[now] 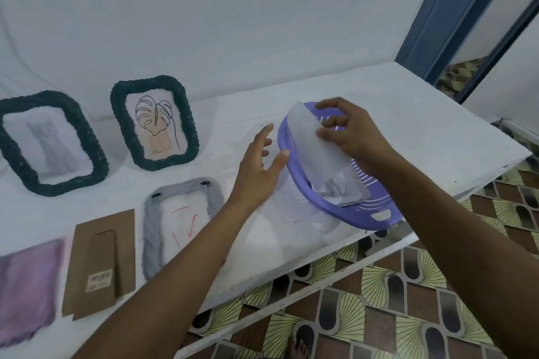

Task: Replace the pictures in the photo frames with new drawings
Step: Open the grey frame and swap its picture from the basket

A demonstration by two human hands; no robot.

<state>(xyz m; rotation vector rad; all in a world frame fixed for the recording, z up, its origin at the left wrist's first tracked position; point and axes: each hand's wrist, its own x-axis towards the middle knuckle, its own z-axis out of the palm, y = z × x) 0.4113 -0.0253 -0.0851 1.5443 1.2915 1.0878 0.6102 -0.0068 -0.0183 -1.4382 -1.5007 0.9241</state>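
Observation:
My right hand (353, 132) pinches the top of a white sheet (316, 151) that stands slanted in a purple basket (294, 172). My left hand (259, 169) hovers open just left of the basket rim, fingers spread. A grey woven frame (151, 230) lies face down on the table, showing paper with red marks. Its brown backing board (99, 262) lies to its left. Two dark green woven frames stand against the wall: the left frame (78, 131) holds a pale picture, the right frame (122, 122) a leaf line drawing.
A lilac cloth (27, 285) lies at the table's near left corner. The white table (423, 114) ends at the right by a blue door frame (437, 23). Patterned floor tiles (379, 300) and a bare foot (297, 348) show below the front edge.

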